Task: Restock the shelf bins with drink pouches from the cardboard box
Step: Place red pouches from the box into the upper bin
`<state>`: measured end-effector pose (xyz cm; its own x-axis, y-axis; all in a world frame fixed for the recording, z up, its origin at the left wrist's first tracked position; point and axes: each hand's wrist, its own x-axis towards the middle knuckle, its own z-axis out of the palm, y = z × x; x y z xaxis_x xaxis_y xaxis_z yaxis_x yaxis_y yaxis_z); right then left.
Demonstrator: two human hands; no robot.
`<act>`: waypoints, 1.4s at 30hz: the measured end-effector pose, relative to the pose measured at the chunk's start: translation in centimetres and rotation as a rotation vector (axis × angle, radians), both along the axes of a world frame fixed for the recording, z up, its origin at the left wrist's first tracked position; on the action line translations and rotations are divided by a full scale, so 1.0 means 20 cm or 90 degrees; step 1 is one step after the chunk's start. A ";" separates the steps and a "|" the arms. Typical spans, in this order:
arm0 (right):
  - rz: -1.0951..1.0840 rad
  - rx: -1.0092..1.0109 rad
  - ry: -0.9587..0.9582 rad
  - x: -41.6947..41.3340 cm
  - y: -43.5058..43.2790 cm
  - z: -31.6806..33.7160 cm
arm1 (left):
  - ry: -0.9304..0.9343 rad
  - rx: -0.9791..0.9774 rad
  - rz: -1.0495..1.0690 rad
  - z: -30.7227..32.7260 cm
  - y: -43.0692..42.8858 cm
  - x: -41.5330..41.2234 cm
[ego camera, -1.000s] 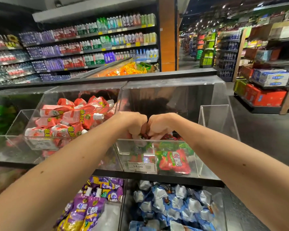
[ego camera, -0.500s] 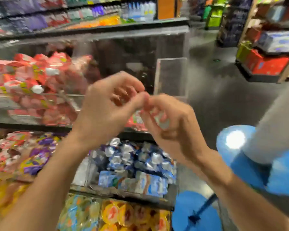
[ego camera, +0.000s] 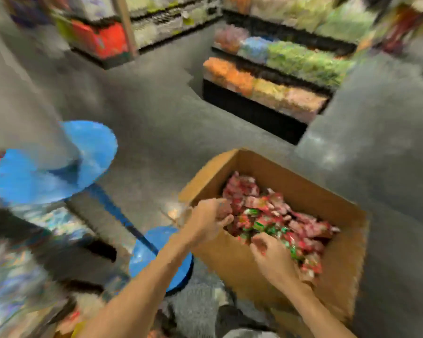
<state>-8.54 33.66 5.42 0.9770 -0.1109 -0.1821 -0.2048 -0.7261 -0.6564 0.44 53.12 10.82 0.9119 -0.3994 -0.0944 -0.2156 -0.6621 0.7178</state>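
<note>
Left hand (ego camera: 210,219) and right hand (ego camera: 270,254) reach into the cardboard box (ego camera: 230,264).
Both curl from two sides over the heaped red-and-green drink pouches (ego camera: 279,215), probably to scoop several at once; blur hides whether either hand grips any.

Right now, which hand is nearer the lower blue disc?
Left. The left hand is at the edge of the cardboard box beside the lower blue disc; the right hand is farther in, over the drink pouches.

Grey shop floor (ego camera: 156,113), blurred stocked shelves (ego camera: 274,67) behind, blue stool (ego camera: 47,176) left.
</note>
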 end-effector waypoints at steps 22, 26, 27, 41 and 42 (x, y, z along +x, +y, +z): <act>-0.158 0.093 0.474 0.60 -0.82 -1.01 | 0.394 0.439 0.091 -1.41 -0.84 0.65; -0.166 0.074 0.445 0.66 -0.86 -1.06 | 0.352 0.512 0.146 -1.50 -0.90 0.60; -0.160 0.052 0.416 0.67 -0.87 -1.07 | 0.353 0.510 0.166 -1.52 -0.90 0.60; -0.108 -0.154 0.330 1.15 -0.66 -1.21 | 0.334 0.479 0.121 -1.53 -0.77 0.63; -0.101 -0.185 0.334 1.16 -0.65 -1.23 | 0.343 0.473 0.128 -1.54 -0.78 0.63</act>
